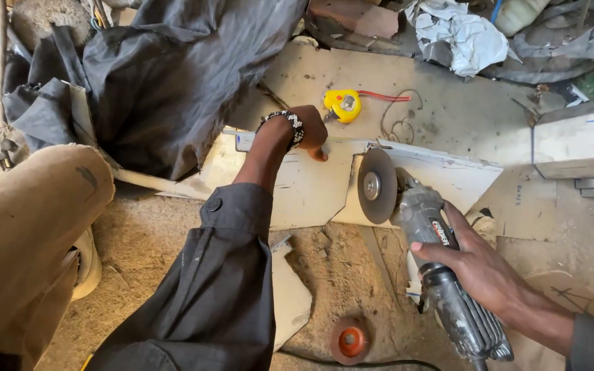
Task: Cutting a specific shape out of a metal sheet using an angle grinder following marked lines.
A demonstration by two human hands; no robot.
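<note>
My right hand (479, 264) grips a grey angle grinder (441, 275) by its body. Its round cutting disc (377, 185) stands upright against the edge of a pale metal sheet (311, 189) lying on the ground. My left hand (311, 129), with a beaded bracelet on the wrist, presses down on the far part of that sheet, fingers curled, a short way left of the disc. The dark sleeve of my left arm runs from the lower middle up to the hand.
A yellow tape measure (342, 104) lies just beyond the left hand. Dark cloth (173, 75) is heaped at upper left. A spare orange-centred disc (350, 339) and a black cable lie on the dirt. My knee (29, 233) is at left. Crumpled sheeting (462, 34) sits behind.
</note>
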